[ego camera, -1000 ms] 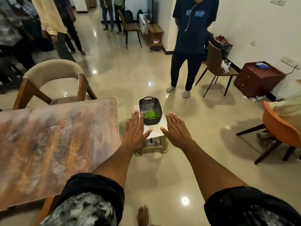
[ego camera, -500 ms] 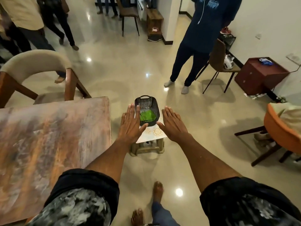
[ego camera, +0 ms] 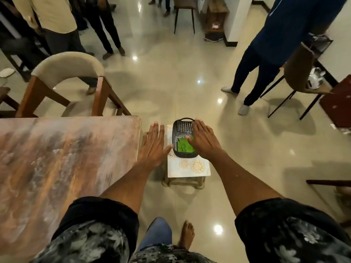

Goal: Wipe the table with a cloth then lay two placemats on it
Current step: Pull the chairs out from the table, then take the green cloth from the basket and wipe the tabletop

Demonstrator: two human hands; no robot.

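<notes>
The tabletop fills the left side, bare wood with a streaky finish, nothing on it yet, so the wipe has not begun. A cushioned chair stands at its far edge, and several people wait around on the glossy floor.

Just off the tabletop's right edge sits a low stool, and across its top lies a pale patterned sheet that may well be the placemats, though I can't tell how many. On that sheet stands a dark basket, and in it the green cloth, folded flat.

Now the change: a moment ago both hands hung spread on either side of the basket, and the person has since stepped in closer. The right hand has slid over the basket's right rim, fingers straight, thumb tip down at the cloth's upper edge. It looks like touch, not a hold; that grip is still wide open and has nothing in it.

The left hand hovers flat between tabletop and stool, fingers spread, thumb reaching toward the basket's near-left wall, holding nothing either.

So the reach for the cloth is under way. I'd say the next thing needed is for the right fingers to curl and pinch the fold before lifting it clear.
</notes>
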